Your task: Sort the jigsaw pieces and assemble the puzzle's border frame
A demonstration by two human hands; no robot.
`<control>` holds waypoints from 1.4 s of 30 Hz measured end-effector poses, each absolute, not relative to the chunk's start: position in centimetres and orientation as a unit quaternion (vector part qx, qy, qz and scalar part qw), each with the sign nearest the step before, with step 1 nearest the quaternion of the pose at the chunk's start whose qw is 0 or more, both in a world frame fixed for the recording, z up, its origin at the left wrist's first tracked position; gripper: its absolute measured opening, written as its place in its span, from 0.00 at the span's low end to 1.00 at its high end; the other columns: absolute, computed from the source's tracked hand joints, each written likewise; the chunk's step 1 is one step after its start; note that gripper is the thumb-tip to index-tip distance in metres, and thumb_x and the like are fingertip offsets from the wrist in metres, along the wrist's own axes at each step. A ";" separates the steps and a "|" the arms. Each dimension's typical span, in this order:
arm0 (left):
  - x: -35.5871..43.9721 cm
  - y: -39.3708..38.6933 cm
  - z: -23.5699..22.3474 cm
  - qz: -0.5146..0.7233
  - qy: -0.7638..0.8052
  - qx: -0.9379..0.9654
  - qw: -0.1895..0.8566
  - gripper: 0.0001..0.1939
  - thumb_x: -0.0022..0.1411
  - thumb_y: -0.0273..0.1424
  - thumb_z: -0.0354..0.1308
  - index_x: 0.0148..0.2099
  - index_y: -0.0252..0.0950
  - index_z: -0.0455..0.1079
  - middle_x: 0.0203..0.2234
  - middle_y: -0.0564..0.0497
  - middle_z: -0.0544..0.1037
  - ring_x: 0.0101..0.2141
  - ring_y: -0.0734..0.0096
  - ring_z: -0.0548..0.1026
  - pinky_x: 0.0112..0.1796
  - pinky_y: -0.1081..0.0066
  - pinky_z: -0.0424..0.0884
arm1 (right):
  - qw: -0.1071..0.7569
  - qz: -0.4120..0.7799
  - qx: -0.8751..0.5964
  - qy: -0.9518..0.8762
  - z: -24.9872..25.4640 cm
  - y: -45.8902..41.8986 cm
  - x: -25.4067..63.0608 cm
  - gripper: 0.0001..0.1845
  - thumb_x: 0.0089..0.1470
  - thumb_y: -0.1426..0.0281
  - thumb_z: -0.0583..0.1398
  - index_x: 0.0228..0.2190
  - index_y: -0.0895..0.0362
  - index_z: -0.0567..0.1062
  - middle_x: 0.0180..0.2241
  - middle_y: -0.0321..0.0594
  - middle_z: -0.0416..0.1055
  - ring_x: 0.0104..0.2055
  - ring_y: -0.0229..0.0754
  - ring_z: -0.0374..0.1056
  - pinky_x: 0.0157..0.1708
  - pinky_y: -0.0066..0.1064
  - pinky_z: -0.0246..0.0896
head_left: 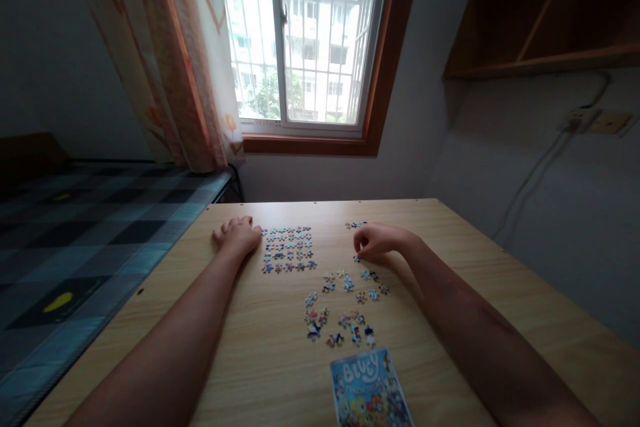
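My left hand (237, 237) lies on the table to the left of several neat rows of jigsaw pieces (288, 247), its fingers stretched out and holding nothing. On the other side, my right hand (383, 240) has its fingers curled in a pinch over a single light-blue puzzle piece (357, 259), which touches the table. Just beyond that hand sits a short row of puzzle pieces (355, 224). Nearer to me, many loose puzzle pieces (349, 283) are scattered across the middle, some blue, some multicoloured.
A blue "Bluey" puzzle box (370, 387) lies at the near edge of the wooden table (270, 353). To the left is a bed with a checked cover (100, 227). A barred window (305, 40) is behind the table, and a wooden shelf (545, 60) hangs at the right.
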State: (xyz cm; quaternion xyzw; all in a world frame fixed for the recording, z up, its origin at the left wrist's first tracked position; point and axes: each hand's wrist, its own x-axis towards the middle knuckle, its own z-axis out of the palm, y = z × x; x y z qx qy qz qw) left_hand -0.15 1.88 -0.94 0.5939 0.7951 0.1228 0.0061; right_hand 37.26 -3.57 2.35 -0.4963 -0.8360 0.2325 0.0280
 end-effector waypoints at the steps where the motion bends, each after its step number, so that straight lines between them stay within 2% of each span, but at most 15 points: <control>1: -0.2 1.9 -1.0 0.124 0.795 0.594 0.006 0.29 0.61 0.43 0.48 0.62 0.42 0.69 0.62 0.38 0.67 0.61 0.43 0.62 0.59 0.45 0.55 | 0.036 0.216 -0.519 -0.826 2.5 -3.4 38.0 0.05 0.44 0.70 0.67 0.28 0.54 0.82 0.27 0.35 0.76 0.28 0.37 0.68 0.26 0.27 0.55; 6: -0.2 1.9 -0.9 0.122 0.795 0.595 0.006 0.29 0.61 0.43 0.47 0.62 0.41 0.69 0.63 0.38 0.66 0.62 0.43 0.62 0.59 0.45 0.55 | 0.061 0.154 -0.605 -0.779 3.0 -2.9 41.4 0.04 0.45 0.72 0.67 0.28 0.54 0.83 0.30 0.39 0.79 0.30 0.41 0.70 0.28 0.30 0.58; 11: -0.1 1.8 -0.8 0.113 0.793 0.598 0.008 0.29 0.63 0.43 0.46 0.62 0.40 0.68 0.64 0.37 0.66 0.62 0.45 0.61 0.60 0.45 0.54 | 0.050 0.171 -0.610 -0.773 2.6 -2.7 42.0 0.06 0.45 0.68 0.68 0.29 0.53 0.84 0.30 0.39 0.80 0.30 0.41 0.71 0.27 0.30 0.58; 18: -0.3 2.0 -1.0 0.129 0.793 0.595 0.001 0.28 0.60 0.44 0.49 0.60 0.43 0.70 0.61 0.38 0.69 0.61 0.41 0.63 0.59 0.44 0.55 | 0.069 0.165 -0.606 -0.775 1.0 -1.9 41.8 0.09 0.43 0.72 0.67 0.30 0.51 0.85 0.31 0.37 0.81 0.30 0.42 0.73 0.28 0.29 0.60; 27: -0.4 2.2 -1.1 0.123 0.794 0.596 0.009 0.29 0.61 0.43 0.48 0.62 0.42 0.69 0.63 0.38 0.67 0.62 0.43 0.61 0.60 0.45 0.54 | 0.122 0.026 -0.670 -0.732 -0.6 -1.2 43.0 0.11 0.53 0.70 0.63 0.36 0.47 0.86 0.40 0.40 0.82 0.44 0.49 0.75 0.43 0.34 0.65; 33: -0.5 2.3 -1.1 0.114 0.795 0.596 0.010 0.29 0.63 0.43 0.46 0.63 0.42 0.67 0.64 0.39 0.65 0.63 0.46 0.61 0.61 0.46 0.53 | 0.143 -0.021 -0.675 -0.723 -1.9 -1.2 42.6 0.13 0.61 0.67 0.59 0.41 0.45 0.85 0.46 0.38 0.81 0.48 0.49 0.75 0.45 0.35 0.66; 42: -0.3 2.0 -1.0 0.117 0.793 0.598 0.002 0.30 0.63 0.43 0.47 0.63 0.40 0.68 0.64 0.38 0.66 0.62 0.43 0.61 0.61 0.44 0.54 | 0.158 -0.043 -0.673 -0.721 -2.7 -0.7 42.1 0.14 0.62 0.66 0.58 0.43 0.45 0.84 0.47 0.35 0.81 0.48 0.46 0.75 0.45 0.31 0.67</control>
